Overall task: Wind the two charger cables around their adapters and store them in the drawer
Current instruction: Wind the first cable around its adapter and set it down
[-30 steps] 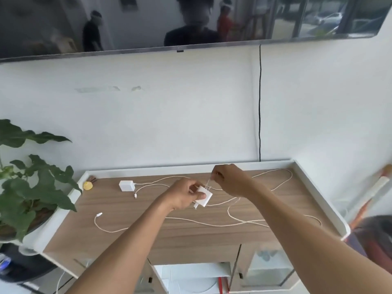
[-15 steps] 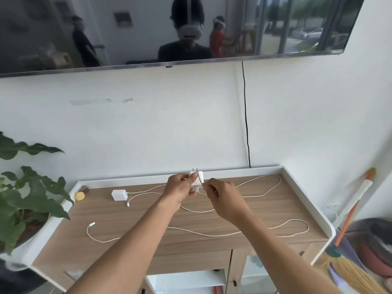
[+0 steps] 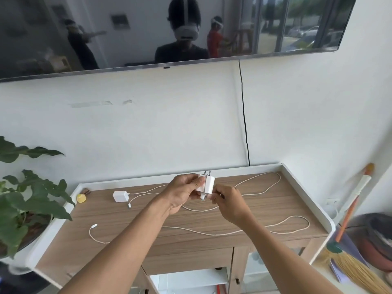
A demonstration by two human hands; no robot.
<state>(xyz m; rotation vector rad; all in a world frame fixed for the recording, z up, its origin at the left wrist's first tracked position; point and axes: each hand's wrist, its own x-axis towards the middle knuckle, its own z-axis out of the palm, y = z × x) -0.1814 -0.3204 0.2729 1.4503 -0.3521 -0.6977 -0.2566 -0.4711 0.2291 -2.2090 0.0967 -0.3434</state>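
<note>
My left hand (image 3: 182,190) grips a white adapter (image 3: 209,183) above the wooden cabinet top (image 3: 148,221), prongs pointing up. A turn of its white cable lies across the adapter's face. My right hand (image 3: 229,201) pinches that cable just under the adapter, beside the plug end. The rest of the cable (image 3: 265,181) loops over the right half of the top. A second white adapter (image 3: 120,196) lies at the back left, and its long cable (image 3: 191,229) trails along the front of the top. A drawer front (image 3: 186,259) sits below the top, shut.
A potted plant (image 3: 27,200) stands at the left edge. A small yellow object (image 3: 81,198) lies near the back left corner. A broom (image 3: 347,211) and a dark pot (image 3: 377,238) stand to the right. A dark screen (image 3: 148,32) hangs on the wall above.
The held adapter rose from low over the top to an upright pose with prongs up. My right hand came from behind the adapter to just below it, bringing cable across it.
</note>
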